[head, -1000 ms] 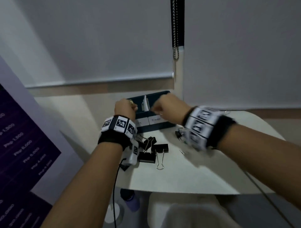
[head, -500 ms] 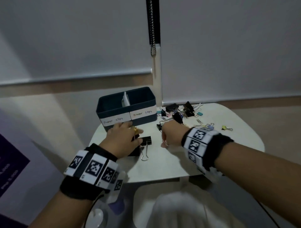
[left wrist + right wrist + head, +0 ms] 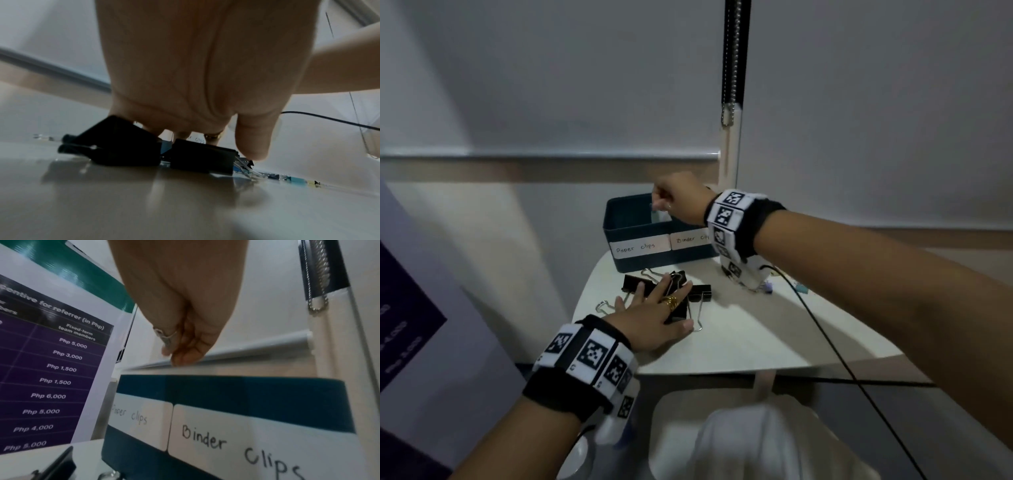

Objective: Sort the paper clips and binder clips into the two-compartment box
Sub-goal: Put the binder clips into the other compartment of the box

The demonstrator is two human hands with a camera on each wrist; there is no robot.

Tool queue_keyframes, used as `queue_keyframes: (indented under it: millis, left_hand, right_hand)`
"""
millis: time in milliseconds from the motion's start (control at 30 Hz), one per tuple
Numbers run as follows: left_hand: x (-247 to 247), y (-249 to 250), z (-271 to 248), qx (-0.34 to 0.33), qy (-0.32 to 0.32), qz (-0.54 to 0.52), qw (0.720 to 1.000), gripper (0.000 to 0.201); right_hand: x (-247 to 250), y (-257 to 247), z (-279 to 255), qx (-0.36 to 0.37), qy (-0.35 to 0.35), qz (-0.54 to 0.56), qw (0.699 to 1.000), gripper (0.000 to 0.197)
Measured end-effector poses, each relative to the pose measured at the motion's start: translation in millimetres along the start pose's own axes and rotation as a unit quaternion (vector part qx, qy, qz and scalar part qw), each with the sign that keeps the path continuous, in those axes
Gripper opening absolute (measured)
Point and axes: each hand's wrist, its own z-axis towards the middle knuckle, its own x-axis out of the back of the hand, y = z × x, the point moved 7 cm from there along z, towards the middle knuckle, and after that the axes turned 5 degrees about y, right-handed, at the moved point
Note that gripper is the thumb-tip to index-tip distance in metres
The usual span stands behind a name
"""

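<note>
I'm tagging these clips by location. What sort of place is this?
Probably an office corner. A poster lists referral incentives for team members in Php, roller blinds with a bead chain cover the window, and a small white table holds binder clips beside a labelled box.

- A purple poster [image 3: 47,381] listing Php amounts stands off the table's left edge.
- A roller blind [image 3: 551,75] hangs behind the table [image 3: 774,335], its bead chain [image 3: 734,51] in the gap.
- A black cable [image 3: 825,329] crosses the table's right part.
- Something white, perhaps a chair [image 3: 750,442], sits below the near edge.
</note>
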Motion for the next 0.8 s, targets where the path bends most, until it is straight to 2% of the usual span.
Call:
queue_keyframes:
  millis: [67, 133, 200, 267, 367, 433, 500, 567, 633, 700, 800]
  left_hand:
    - [0.8, -0.8, 1.5, 0.001, 0.007, -0.004, 1.0, 0.068]
    - [3.1, 1.3, 0.4, 0.0, 0.048, -0.015, 0.999, 0.067]
    - [9.9, 8.4, -3.7, -0.013, 0.137, -0.008, 0.99, 0.065]
    - [20.0, 21.9, -11.9, -0.029, 0.246, 0.011, 0.969, 0.061]
    - [27.0, 54.2, -20.8, -0.056, 0.341, 0.023, 0.938, 0.05]
    - [28.9, 78.5, -14.2, -0.07, 0.344, 0.015, 0.936, 0.045]
    - [30.5, 96.8, 7.1, -0.074, 0.312, -0.026, 0.947, 0.054]
    - [33.9, 107.9, 33.7, -0.05, 0.255, -0.068, 0.963, 0.059]
    - [42.0, 118.2, 56.5, -0.016, 0.214, -0.026, 0.976, 0.041]
    - [50.7, 126.6, 71.8, 0.008, 0.207, 0.028, 0.978, 0.033]
    - [54.9, 133.6, 89.3, 0.022, 0.213, 0.052, 0.975, 0.026]
  right_hand:
    - [-13.8, -0.2, 11.7, 0.018, -0.026, -0.022, 0.999, 0.018]
    - [-19.0, 5.2, 11.7, 0.04, -0.054, -0.062, 0.996, 0.025]
    - [-8.7, 17.7, -0.3, 0.046, -0.041, -0.054, 0.997, 0.028]
    - [5.5, 38.7, -23.3, 0.031, -0.046, -0.059, 0.997, 0.026]
    - [18.2, 85.0, -73.4, -0.017, -0.141, -0.141, 0.98, 0.019]
    - [16.8, 113.1, -103.8, -0.048, -0.213, -0.182, 0.959, 0.024]
    - [8.8, 128.7, -121.9, -0.063, -0.243, -0.169, 0.953, 0.021]
    - [0.3, 135.3, -129.6, -0.068, -0.248, -0.138, 0.957, 0.027]
    - [-5.4, 137.9, -131.5, -0.067, -0.24, -0.122, 0.961, 0.029]
    - [-6.5, 136.4, -131.3, -0.049, -0.226, -0.123, 0.965, 0.026]
    - [-4.1, 135.3, -135.9, -0.031, -0.229, -0.133, 0.964, 0.017]
